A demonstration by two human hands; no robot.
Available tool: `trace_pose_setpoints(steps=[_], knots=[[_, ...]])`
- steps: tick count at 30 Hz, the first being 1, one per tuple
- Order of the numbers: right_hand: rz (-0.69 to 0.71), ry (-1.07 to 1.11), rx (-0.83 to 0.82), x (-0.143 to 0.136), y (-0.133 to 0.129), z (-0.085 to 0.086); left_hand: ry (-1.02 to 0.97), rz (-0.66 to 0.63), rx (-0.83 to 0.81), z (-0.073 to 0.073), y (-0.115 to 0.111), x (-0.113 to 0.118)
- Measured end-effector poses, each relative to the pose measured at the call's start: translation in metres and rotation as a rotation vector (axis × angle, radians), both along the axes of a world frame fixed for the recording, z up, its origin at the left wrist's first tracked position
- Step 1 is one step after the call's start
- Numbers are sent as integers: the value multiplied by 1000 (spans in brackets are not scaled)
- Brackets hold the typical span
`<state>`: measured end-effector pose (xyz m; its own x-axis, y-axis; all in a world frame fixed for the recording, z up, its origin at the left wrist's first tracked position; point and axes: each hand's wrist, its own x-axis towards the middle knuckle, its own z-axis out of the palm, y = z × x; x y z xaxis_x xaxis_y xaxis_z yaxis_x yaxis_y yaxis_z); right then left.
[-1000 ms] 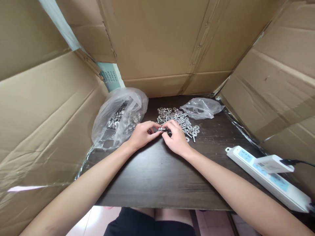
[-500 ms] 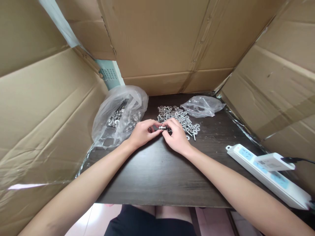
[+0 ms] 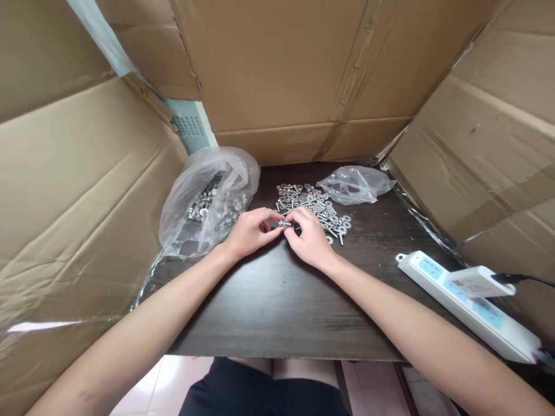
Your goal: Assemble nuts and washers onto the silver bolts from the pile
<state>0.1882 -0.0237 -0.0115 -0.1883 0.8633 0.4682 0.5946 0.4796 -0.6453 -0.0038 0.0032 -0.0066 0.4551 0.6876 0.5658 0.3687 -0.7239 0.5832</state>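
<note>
Scarcely moved since the earlier frame, left hand (image 3: pixel 250 232) (nine o'clock) and right hand (image 3: pixel 311 238) (three o'clock) clamp a metal bolt (image 3: pixel 285 223), long axis bridging both grips.

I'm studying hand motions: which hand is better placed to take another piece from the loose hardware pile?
Probably the right hand: it sits just in front of the loose pile, whereas the left hand is nearer the larger plastic bag. Both now hold a small metal fastener.

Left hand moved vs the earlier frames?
No, no clear shift in any direction. Judged against the power strip, the left hand sits in the same place; both have drifted slightly upward in the picture together.
</note>
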Motion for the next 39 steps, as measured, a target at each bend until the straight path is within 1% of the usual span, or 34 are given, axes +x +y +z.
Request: trace_pose_setpoints(steps=[12, 16, 24, 33, 39], knots=[[1, 25, 10, -2, -3, 4, -21, 15, -27, -3, 3, 0], [18, 18, -3, -1, -2, 3, -10, 21, -35, 0, 1, 1], [29, -1, -15, -1, -3, 4, -9, 32, -105, 5, -4, 3], [41, -1, 8, -2, -4, 5, 44, 49, -54, 7, -3, 2], [35, -1, 5, -2, -4, 5, 18, 33, -79, 5, -2, 2]])
